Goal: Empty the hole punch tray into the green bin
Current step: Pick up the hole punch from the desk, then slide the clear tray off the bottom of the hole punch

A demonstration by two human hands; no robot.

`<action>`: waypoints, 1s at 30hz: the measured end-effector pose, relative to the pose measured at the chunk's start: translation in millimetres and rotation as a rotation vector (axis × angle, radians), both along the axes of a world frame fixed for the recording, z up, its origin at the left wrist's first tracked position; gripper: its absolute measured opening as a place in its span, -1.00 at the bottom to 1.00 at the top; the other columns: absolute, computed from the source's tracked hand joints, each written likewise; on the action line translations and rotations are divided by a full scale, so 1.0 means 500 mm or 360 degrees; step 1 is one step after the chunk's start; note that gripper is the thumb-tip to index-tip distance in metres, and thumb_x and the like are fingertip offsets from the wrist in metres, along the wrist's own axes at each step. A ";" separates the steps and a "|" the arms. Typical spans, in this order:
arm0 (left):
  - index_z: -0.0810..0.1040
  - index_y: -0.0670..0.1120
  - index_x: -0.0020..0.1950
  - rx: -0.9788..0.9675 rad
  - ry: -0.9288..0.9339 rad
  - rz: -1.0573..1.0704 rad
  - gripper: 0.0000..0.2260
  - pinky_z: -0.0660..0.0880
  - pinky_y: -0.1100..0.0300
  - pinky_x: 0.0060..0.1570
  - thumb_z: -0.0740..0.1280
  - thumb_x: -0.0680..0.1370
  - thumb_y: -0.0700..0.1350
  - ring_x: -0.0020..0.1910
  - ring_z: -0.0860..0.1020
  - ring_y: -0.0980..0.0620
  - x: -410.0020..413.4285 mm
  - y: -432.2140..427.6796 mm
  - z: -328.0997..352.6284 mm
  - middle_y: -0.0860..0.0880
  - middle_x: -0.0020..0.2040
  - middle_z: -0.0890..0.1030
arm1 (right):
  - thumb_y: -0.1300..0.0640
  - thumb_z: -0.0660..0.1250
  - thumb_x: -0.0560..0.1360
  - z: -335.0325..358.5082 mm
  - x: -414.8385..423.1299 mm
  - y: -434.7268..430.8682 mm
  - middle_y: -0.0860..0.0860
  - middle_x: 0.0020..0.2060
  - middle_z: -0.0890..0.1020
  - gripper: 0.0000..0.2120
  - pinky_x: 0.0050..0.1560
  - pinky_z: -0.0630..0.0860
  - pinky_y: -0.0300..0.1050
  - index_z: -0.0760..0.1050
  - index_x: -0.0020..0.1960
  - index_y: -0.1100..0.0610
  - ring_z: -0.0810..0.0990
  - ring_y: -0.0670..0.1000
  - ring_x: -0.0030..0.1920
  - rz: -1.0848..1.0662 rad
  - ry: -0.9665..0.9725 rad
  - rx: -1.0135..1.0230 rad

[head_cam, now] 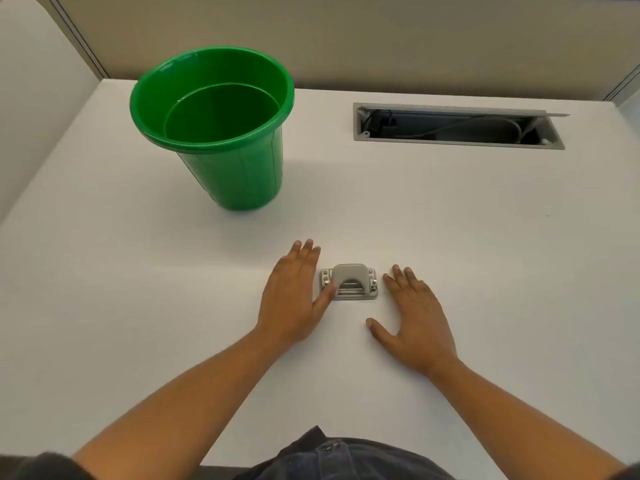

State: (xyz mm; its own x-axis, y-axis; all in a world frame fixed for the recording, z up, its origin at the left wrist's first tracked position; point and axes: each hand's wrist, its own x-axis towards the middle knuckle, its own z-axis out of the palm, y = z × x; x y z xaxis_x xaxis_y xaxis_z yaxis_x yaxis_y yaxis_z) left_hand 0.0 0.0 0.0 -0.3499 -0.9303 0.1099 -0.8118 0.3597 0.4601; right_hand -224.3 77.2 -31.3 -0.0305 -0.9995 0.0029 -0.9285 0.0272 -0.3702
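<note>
A small grey metal hole punch [350, 282] sits on the white desk [450, 220] in front of me. My left hand [292, 299] lies flat just left of it, fingers spread, its thumb touching the punch's left end. Flat on the desk to the punch's right is my right hand [412, 317], fingers apart, a short gap from the punch. Neither hand holds anything. The green bin [214, 133] stands upright at the back left, and its inside looks empty.
An open cable slot [457, 128] with wires inside is set into the desk at the back right. Beige partition walls [346, 36] close off the desk's far and left sides.
</note>
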 end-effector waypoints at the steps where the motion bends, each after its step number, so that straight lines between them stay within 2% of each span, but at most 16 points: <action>1: 0.35 -0.13 0.46 -0.0028 0.0022 -0.0070 -0.45 0.29 0.00 0.41 0.20 0.58 0.18 0.47 0.33 -0.09 -0.018 -0.019 0.003 -0.10 0.47 0.42 | -0.30 0.23 0.45 0.002 -0.001 0.001 -0.03 0.60 0.15 -0.24 0.56 0.04 0.01 0.21 0.55 0.03 0.05 -0.04 0.59 0.0002 -0.0077 -0.0031; 3: 0.47 -0.05 0.31 0.0154 -0.0030 -0.0136 -0.53 0.47 0.05 0.13 0.28 0.52 0.21 0.21 0.55 -0.09 -0.051 -0.047 0.026 -0.04 0.26 0.60 | -0.25 0.29 0.44 0.009 -0.002 0.003 -0.03 0.59 0.20 -0.29 0.56 0.06 0.00 0.18 0.50 -0.05 0.13 -0.05 0.57 -0.0022 -0.0221 -0.0059; 5: 0.51 0.02 0.12 0.0394 -0.0167 -0.0157 -0.62 0.47 0.10 -0.15 0.36 0.45 0.23 -0.02 0.59 -0.07 -0.076 -0.065 0.043 0.02 0.03 0.63 | -0.22 0.30 0.43 0.019 -0.002 0.006 -0.03 0.54 0.33 -0.29 0.55 0.07 -0.02 0.08 0.47 -0.16 0.23 -0.05 0.54 -0.0040 -0.0363 -0.0045; 6: 0.51 0.03 0.06 0.0444 -0.0217 -0.0164 -0.65 0.45 0.11 -0.20 0.39 0.43 0.22 -0.06 0.58 -0.05 -0.080 -0.064 0.044 0.03 -0.02 0.62 | -0.21 0.31 0.42 0.022 0.000 0.008 -0.04 0.51 0.38 -0.30 0.54 0.09 -0.03 0.06 0.46 -0.20 0.28 -0.04 0.52 -0.0061 -0.0421 -0.0048; 9: 0.53 0.04 -0.04 0.0464 -0.0209 -0.0098 -0.74 0.41 0.14 -0.28 0.42 0.41 0.17 -0.15 0.56 -0.02 -0.070 -0.058 0.041 0.04 -0.09 0.63 | -0.09 0.38 0.43 0.027 -0.001 0.013 -0.09 0.44 0.45 -0.39 0.46 0.27 -0.01 0.26 0.42 -0.09 0.40 -0.05 0.42 -0.0168 -0.0597 -0.0089; 11: 0.54 0.05 -0.11 0.0511 -0.0130 0.0001 -0.77 0.41 0.15 -0.32 0.44 0.40 0.16 -0.20 0.57 0.00 -0.059 -0.053 0.038 0.06 -0.15 0.64 | 0.03 0.43 0.46 0.031 0.005 0.016 -0.19 0.34 0.50 -0.49 0.32 0.40 -0.14 0.35 0.37 -0.08 0.46 -0.14 0.33 -0.0292 -0.0783 -0.0120; 14: 0.51 0.05 -0.24 0.0594 0.0016 0.0166 -0.74 0.45 0.16 -0.37 0.43 0.36 0.20 -0.28 0.59 0.02 -0.044 -0.033 0.048 0.08 -0.28 0.64 | 0.08 0.40 0.52 0.045 0.028 0.025 -0.27 0.19 0.56 -0.59 0.22 0.38 -0.32 0.40 0.33 -0.11 0.46 -0.32 0.25 -0.0505 -0.1058 -0.0134; 16: 0.50 0.02 -0.29 0.0607 0.0204 0.0305 -0.71 0.46 0.15 -0.39 0.44 0.37 0.21 -0.33 0.60 0.02 -0.036 -0.013 0.062 0.06 -0.35 0.64 | 0.08 0.37 0.55 0.062 0.053 0.024 -0.28 0.16 0.57 -0.73 0.19 0.44 -0.31 0.46 0.22 -0.12 0.50 -0.30 0.22 -0.0621 -0.1262 -0.0097; 18: 0.52 -0.02 -0.28 0.0626 0.0456 0.0422 -0.69 0.51 0.09 -0.38 0.45 0.39 0.20 -0.35 0.62 0.00 -0.035 0.015 0.080 0.02 -0.35 0.65 | 0.02 0.32 0.58 0.088 0.078 0.019 -0.22 0.16 0.59 -0.84 0.13 0.48 -0.34 0.48 0.15 -0.16 0.55 -0.19 0.21 -0.0727 -0.1484 0.0018; 19: 0.52 -0.04 -0.29 0.0645 0.0598 0.0470 -0.68 0.54 0.07 -0.37 0.44 0.40 0.19 -0.35 0.64 0.00 -0.037 0.030 0.091 0.00 -0.34 0.66 | -0.02 0.29 0.60 0.104 0.090 0.014 -0.16 0.19 0.60 -0.86 0.17 0.49 -0.27 0.49 0.16 -0.14 0.58 -0.11 0.22 -0.0768 -0.1637 0.0111; 21: 0.52 -0.05 -0.32 0.0654 0.0798 0.0543 -0.66 0.52 0.17 -0.44 0.44 0.41 0.20 -0.39 0.63 0.04 -0.041 0.058 0.115 0.01 -0.36 0.65 | -0.13 0.21 0.61 0.132 0.113 0.007 -0.04 0.24 0.63 -0.72 0.28 0.51 -0.01 0.51 0.25 -0.08 0.62 0.02 0.23 -0.0780 -0.2063 0.0352; 22: 0.53 -0.05 -0.33 0.0654 0.0857 0.0553 -0.65 0.49 0.26 -0.49 0.43 0.40 0.21 -0.42 0.61 0.07 -0.043 0.071 0.127 0.02 -0.38 0.64 | -0.20 0.18 0.59 0.146 0.124 0.005 0.01 0.24 0.65 -0.62 0.26 0.54 0.06 0.53 0.29 -0.06 0.64 0.07 0.22 -0.0756 -0.2291 0.0467; 24: 0.52 0.00 -0.38 0.0683 0.0979 0.0562 -0.66 0.40 0.39 -0.55 0.41 0.39 0.24 -0.47 0.58 0.15 -0.045 0.091 0.152 0.06 -0.44 0.63 | -0.29 0.13 0.54 0.175 0.144 0.000 0.09 0.20 0.69 -0.49 0.12 0.61 0.08 0.56 0.31 -0.03 0.66 0.12 0.19 -0.0738 -0.2605 0.0667; 26: 0.47 0.05 -0.44 0.0675 0.1020 0.0527 -0.66 0.37 0.44 -0.54 0.40 0.40 0.24 -0.50 0.56 0.21 -0.046 0.105 0.169 0.15 -0.48 0.60 | -0.32 0.13 0.56 0.194 0.155 -0.003 0.13 0.14 0.71 -0.48 0.00 0.63 0.05 0.59 0.27 -0.01 0.69 0.13 0.13 -0.0696 -0.2741 0.0809; 28: 0.48 0.06 -0.42 0.0615 0.0953 0.0469 -0.64 0.47 0.33 -0.47 0.36 0.41 0.29 -0.46 0.57 0.18 -0.045 0.111 0.180 0.15 -0.44 0.60 | -0.30 0.14 0.58 0.206 0.161 -0.004 0.12 0.09 0.72 -0.54 -0.06 0.62 0.07 0.59 0.26 -0.06 0.71 0.12 0.08 -0.0639 -0.2865 0.0850; 30: 0.51 0.04 -0.36 0.0542 0.0921 0.0463 -0.62 0.58 0.15 -0.36 0.32 0.40 0.34 -0.39 0.59 0.12 -0.042 0.109 0.193 0.08 -0.38 0.61 | -0.31 0.07 0.59 0.217 0.161 -0.009 0.13 0.15 0.70 -0.53 -0.07 0.62 0.11 0.54 0.31 -0.13 0.69 0.16 0.11 -0.0621 -0.2983 0.0791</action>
State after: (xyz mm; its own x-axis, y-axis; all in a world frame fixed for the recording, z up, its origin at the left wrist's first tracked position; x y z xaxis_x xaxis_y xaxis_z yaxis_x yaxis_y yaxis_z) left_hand -20.9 54.6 96.3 -0.0567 -0.9924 -0.1094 -0.4458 -0.0729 0.8922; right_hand -143.6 73.0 77.0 0.1581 -0.8414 -0.5168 0.6292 0.4892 -0.6039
